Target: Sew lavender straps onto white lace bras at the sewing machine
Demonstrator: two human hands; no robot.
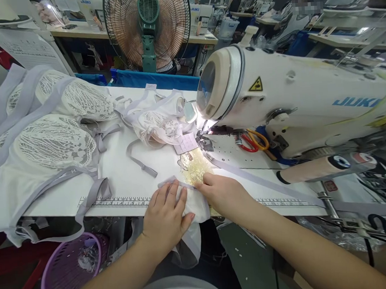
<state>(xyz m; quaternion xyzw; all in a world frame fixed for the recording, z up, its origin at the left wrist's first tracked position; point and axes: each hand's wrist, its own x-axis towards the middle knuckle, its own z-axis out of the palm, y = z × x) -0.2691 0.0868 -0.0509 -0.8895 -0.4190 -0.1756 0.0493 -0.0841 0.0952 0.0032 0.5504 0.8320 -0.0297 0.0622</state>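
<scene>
My left hand (166,213) lies flat with fingers stretched out, pressing a white garment piece (196,205) at the table's front edge. My right hand (222,193) is closed, pinching the same piece and a grey elastic strap (263,181) that runs right along the table. Just beyond the fingers lies a small heap of clear yellowish pieces (196,168). A white lace bra (160,122) lies under the needle area of the white JUKI sewing machine (295,99).
A stack of lace bras (48,136) fills the table's left side. A printed ruler (124,202) runs along the front edge. A purple basket (69,267) sits below left. A standing fan (148,29) and more machines are behind. A person sits far right at the back.
</scene>
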